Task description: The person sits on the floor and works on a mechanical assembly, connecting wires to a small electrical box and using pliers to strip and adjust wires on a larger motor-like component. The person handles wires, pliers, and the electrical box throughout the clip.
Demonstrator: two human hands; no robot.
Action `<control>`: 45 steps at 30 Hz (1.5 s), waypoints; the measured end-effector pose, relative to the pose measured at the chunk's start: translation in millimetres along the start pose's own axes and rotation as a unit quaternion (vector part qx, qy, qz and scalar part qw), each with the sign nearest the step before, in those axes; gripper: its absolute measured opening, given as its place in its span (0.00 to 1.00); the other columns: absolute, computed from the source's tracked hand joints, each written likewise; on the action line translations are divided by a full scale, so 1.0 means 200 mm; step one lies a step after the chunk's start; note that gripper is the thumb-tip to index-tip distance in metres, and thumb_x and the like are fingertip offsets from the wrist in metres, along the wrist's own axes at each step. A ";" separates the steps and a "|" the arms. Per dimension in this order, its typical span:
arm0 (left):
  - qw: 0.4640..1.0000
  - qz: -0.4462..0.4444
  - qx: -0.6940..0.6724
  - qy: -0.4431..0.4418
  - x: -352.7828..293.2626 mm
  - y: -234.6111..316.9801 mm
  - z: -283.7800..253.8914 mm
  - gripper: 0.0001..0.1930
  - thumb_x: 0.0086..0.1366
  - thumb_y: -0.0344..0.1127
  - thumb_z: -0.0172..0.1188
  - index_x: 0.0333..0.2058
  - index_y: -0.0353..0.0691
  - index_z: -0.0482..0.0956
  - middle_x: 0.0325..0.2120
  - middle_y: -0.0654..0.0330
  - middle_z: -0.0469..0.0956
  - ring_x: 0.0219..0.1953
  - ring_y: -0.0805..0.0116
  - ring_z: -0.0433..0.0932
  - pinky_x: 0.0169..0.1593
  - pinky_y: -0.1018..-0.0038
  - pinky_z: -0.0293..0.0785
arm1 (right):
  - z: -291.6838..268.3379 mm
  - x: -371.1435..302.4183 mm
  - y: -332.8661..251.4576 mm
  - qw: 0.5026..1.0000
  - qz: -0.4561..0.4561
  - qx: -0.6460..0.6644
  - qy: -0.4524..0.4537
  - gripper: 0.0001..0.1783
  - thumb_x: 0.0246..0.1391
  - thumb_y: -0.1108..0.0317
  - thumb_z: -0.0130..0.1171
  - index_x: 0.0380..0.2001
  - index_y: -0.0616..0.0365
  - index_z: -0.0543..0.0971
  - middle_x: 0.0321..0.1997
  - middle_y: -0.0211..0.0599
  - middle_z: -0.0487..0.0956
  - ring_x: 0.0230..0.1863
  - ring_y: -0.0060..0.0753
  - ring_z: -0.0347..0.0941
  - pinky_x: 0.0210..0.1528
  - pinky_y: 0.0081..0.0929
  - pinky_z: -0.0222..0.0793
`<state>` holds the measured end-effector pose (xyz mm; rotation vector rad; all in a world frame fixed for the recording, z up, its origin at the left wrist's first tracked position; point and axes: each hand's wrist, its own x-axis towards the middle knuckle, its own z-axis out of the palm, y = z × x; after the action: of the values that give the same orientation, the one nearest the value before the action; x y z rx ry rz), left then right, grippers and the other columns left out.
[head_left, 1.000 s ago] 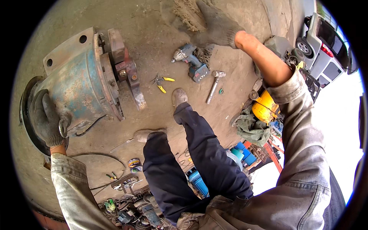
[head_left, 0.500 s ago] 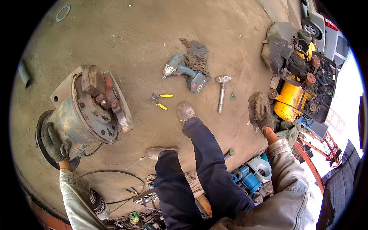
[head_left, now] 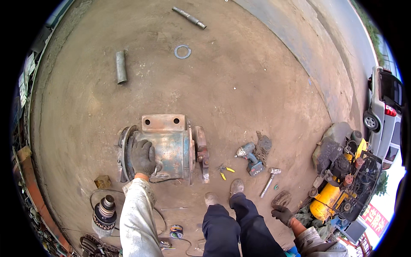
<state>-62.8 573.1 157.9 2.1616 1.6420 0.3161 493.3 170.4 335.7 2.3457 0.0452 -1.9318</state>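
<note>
A large worn metal drum housing (head_left: 173,150) lies on its side on the ground, with a holed mounting plate (head_left: 162,123) along its far side. My left hand (head_left: 144,156), in a dark grey work glove, rests on the housing beside its left flange, fingers laid over the curved surface. By the wrist a short round fitting (head_left: 159,166) sticks out of the casing. Heavy rusty arms (head_left: 202,154) are fixed to the right end. My right hand (head_left: 282,215), also gloved, hangs with its fingers apart and holds nothing, just below a brown roundish object (head_left: 281,199) in view.
Right of the housing lie yellow-handled pliers (head_left: 223,174), a cordless impact wrench (head_left: 250,158), a dark rag (head_left: 262,147) and a hammer (head_left: 269,182). A yellow-tanked machine (head_left: 326,204) stands at right. Farther off are a flat ring (head_left: 182,52), a pipe (head_left: 121,67) and a shaft (head_left: 189,18).
My view has swung left, bringing the housing toward the middle. My left hand stays on the housing, its fingers now over the casing. My right hand shows lower in the picture.
</note>
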 end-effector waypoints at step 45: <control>0.962 -0.197 -0.041 -0.183 0.14 0.01 -0.05 0.19 0.65 0.46 0.57 0.49 0.40 0.79 0.52 0.50 0.76 0.56 0.46 0.74 0.57 0.48 0.72 | 1.17 1.59 -4.72 0.340 -0.515 -0.779 0.109 0.15 0.56 0.60 0.67 0.47 0.47 0.82 0.52 0.42 0.81 0.52 0.48 0.81 0.50 0.44 0.77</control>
<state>-57.4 601.8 165.4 1.6558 1.7476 -0.1256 242.8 1073.0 -76.4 0.7577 2.4074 -0.3920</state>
